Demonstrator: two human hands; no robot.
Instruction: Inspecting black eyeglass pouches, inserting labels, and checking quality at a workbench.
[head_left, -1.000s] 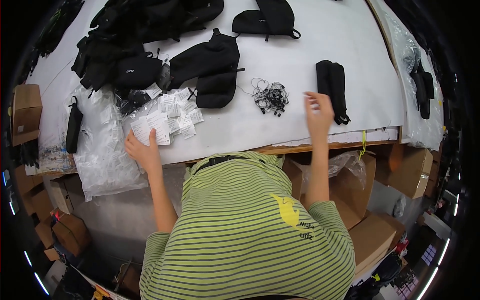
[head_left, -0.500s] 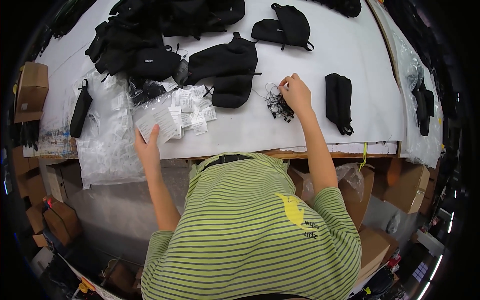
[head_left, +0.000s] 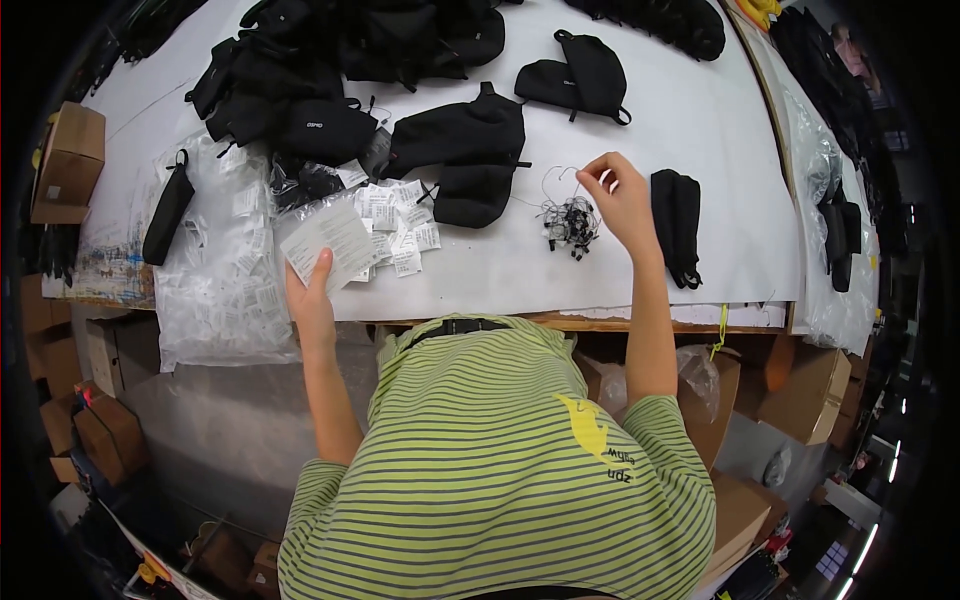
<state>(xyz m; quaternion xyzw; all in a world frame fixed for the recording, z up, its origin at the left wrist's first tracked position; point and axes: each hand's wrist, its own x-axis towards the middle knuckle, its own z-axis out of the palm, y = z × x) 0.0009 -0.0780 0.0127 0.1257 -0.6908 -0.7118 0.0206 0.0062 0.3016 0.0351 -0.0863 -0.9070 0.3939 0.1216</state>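
My left hand (head_left: 313, 300) grips a flat white printed card (head_left: 330, 242), thumb on top, over the table's near left part. Beneath and beside it lies a loose heap of small white printed tags (head_left: 405, 222). Up at the right, my right hand (head_left: 625, 208) pinches a thin dark string (head_left: 568, 170) between thumb and fingertips. That string trails down toward a tangled pile of black tag strings (head_left: 570, 225) with small black ends. Between the hands, farther off, a black fabric bag (head_left: 470, 165) lies flat.
Black bags (head_left: 300, 95) are heaped at the far left. Another black bag (head_left: 575, 80) lies at the back, and a narrow black pouch (head_left: 677, 225) at the right. A clear plastic bag of white tags (head_left: 225, 270) hangs over the near left edge, with a slim black pouch (head_left: 168, 212) on top.
My right hand has moved right and away from the string pile, drawing a string outward. My left hand has shifted slightly with the card, which is now tilted differently. The view has shifted slightly.
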